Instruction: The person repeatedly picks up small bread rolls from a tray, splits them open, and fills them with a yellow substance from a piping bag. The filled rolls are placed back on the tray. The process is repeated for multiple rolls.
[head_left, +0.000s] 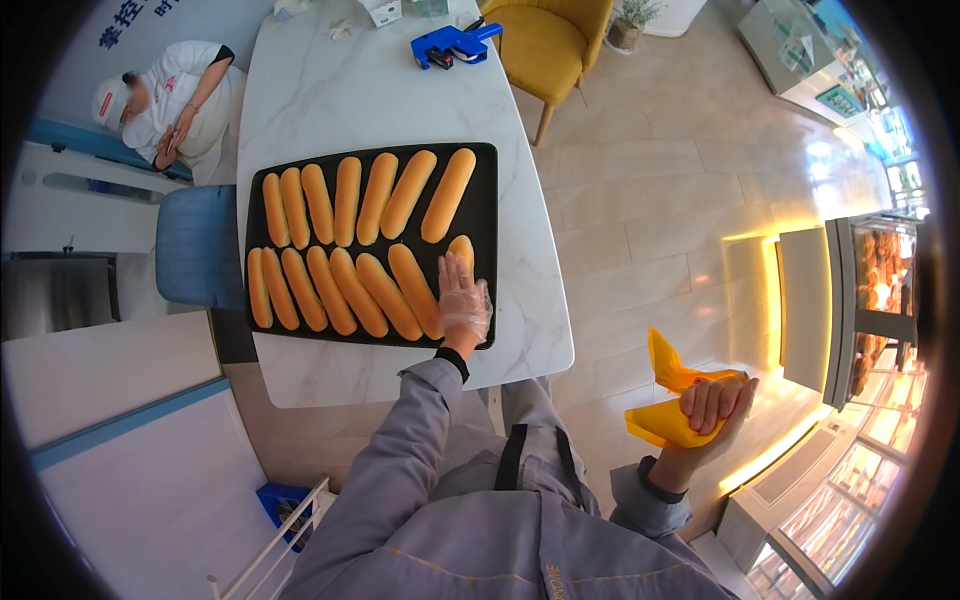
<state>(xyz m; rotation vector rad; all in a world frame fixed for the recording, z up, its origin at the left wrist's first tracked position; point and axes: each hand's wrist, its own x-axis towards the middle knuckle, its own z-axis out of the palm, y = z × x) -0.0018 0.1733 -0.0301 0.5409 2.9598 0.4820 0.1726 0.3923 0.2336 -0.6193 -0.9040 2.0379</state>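
Long golden bread rolls (346, 201) lie in two rows on a black baking tray (486, 169), which rests on a white marble-patterned table. My left hand (463, 304), in a clear plastic glove, lies over the roll (463, 249) at the near right of the tray; only that roll's far end shows, and whether the fingers grip it cannot be told. Off to the right of the table, my right hand (712, 409) is closed around a yellow plastic piping bag (664, 422), whose gathered part sticks out above the fist.
A blue price-label gun (454, 45) lies at the table's (517, 97) far end. A yellow chair (551, 49) stands beyond the right edge, and a blue chair (196, 244) at the left. Another person (187, 112) sits at the far left. A lit bread display case (840, 315) stands at the right.
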